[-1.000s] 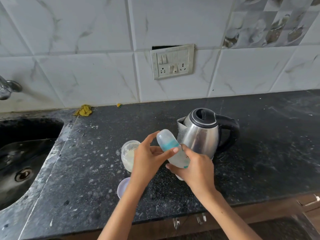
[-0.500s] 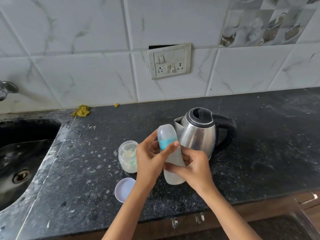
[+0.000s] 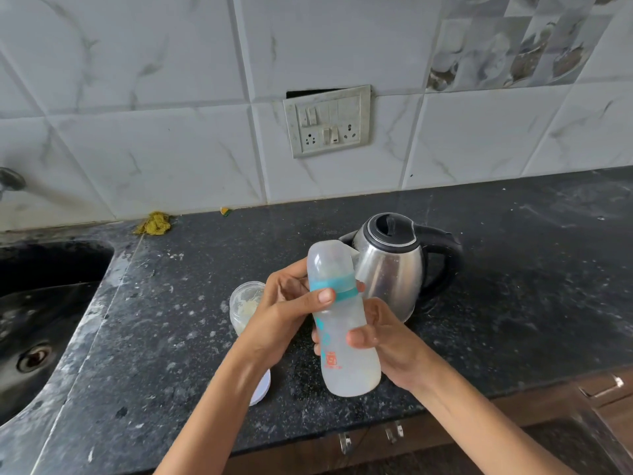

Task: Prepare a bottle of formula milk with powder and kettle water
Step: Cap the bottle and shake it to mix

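Note:
A translucent baby bottle (image 3: 342,341) with a teal collar and a clear cap is held nearly upright above the black counter (image 3: 171,337). My left hand (image 3: 281,313) grips the teal collar near the top. My right hand (image 3: 383,341) wraps round the bottle's body lower down. Behind the bottle stands a steel kettle (image 3: 394,269) with its black lid down and its handle to the right. A small open jar of pale powder (image 3: 245,305) sits left of my left hand, partly hidden by it. The jar's white lid (image 3: 262,389) lies under my left forearm.
A dark sink (image 3: 37,320) fills the left side, with a tap (image 3: 10,180) above it. A yellow scrap (image 3: 154,223) lies by the tiled wall. A switch and socket plate (image 3: 329,121) is on the wall. Drawer handles (image 3: 603,389) show below the counter's front edge.
The bottle has swung from tilted left to nearly upright and come closer to the camera. Both hands kept their hold on it. The kettle and jar stayed put.

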{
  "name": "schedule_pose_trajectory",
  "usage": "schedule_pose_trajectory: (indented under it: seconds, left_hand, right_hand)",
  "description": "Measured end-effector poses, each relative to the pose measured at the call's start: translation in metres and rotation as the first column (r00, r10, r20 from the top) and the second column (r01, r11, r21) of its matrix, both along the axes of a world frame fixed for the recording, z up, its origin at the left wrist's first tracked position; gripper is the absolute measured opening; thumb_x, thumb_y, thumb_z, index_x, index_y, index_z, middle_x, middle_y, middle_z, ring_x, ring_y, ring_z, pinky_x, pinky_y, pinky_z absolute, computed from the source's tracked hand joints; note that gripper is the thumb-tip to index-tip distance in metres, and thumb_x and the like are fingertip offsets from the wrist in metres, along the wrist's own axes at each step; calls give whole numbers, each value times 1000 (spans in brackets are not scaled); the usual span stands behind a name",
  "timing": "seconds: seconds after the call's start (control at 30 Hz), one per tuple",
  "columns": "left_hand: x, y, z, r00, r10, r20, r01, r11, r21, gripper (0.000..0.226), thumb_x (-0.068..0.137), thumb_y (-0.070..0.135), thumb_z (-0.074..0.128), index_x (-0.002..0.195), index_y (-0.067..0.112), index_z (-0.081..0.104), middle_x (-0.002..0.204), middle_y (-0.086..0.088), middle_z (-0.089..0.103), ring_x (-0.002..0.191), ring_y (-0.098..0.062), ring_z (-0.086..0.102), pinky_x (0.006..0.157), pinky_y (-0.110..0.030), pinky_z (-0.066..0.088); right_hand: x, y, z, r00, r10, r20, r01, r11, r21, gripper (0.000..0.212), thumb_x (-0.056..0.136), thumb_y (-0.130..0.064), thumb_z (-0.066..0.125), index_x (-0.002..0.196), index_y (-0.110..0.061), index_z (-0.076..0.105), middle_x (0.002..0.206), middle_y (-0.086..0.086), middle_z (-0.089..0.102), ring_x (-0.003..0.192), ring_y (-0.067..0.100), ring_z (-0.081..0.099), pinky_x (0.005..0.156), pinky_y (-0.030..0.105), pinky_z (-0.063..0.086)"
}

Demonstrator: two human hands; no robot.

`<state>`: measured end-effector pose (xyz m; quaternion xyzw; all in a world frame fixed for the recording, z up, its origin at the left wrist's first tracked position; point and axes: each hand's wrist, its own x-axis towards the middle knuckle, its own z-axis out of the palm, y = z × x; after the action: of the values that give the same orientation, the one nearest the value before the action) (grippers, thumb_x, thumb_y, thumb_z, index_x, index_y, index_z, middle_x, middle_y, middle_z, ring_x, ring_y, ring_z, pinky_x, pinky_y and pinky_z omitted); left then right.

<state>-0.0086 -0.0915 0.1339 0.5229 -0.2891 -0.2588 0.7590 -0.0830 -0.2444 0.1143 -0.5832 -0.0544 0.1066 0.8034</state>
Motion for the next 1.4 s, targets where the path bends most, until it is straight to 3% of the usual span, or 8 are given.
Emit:
schedule_pose_trajectory:
  seconds: [0.2,0.43,0.6,0.8,0.9,0.97,1.1,1.4]
  left_hand:
    - [17,23,-1,988,-106,110,93,988,120,85,81,29,74,151,21,26,132,-18,60,123,-33,57,98,-36,49]
    - [-1,10,-1,880,382,282,-421,903,90,43,70,21,82,110,13,69,102,1,75,92,-12,71,74,-27,56]
    - [13,17,-10,965,219,143,-229,972,59,39,75,6,77,111,5,63,108,-11,73,100,-24,69,82,-36,57]
    - [23,27,-17,996,-60,71,52,992,111,45,91,18,64,132,8,48,124,-27,62,115,-43,59,96,-46,51]
    - [16,22,-15,968,89,234,-151,953,262,48,90,25,60,136,18,49,106,-15,74,98,-25,70,81,-30,56]
    - [-1,13,-17,925,265,272,-342,893,291,59,77,40,70,132,28,52,87,-8,77,77,-13,71,62,-25,53]
    - [-21,-4,-27,826,513,232,-559,798,224,48,77,27,79,120,25,58,79,-3,76,75,-18,73,65,-36,59]
    - [-5,19,-29,997,71,6,-71,981,179,48,90,22,63,135,20,49,121,-22,64,114,-35,62,97,-50,50]
  right_hand:
    - [-3,-3,4,958,-250,140,284,899,-334,41,55,-26,87,93,-15,78,91,3,78,86,18,73,80,34,59]
    - [-4,7,-4,863,-343,371,504,628,-593,49,56,-43,90,97,-21,75,88,-4,77,82,13,72,73,44,58]
    - [-4,8,-4,908,-343,240,417,784,-460,42,55,-33,90,91,-16,78,86,6,78,82,28,73,79,53,58]
    - [-7,17,-12,956,-295,-4,288,938,-193,40,52,-28,86,88,-13,80,88,8,78,81,18,72,72,28,56]
    - [-2,18,-17,882,-439,168,467,776,-423,41,54,-39,88,89,-19,78,85,0,78,80,14,74,72,36,60]
    - [0,22,-19,815,-443,374,573,516,-636,51,55,-57,82,91,-22,75,77,-5,76,71,12,72,63,37,59]
    - [3,31,-21,764,-338,550,632,215,-745,58,58,-71,66,90,-22,69,67,-3,72,58,12,65,51,33,52]
    - [-9,20,-18,929,-368,28,359,884,-300,31,58,-18,90,86,-9,80,84,9,78,78,19,73,71,30,57]
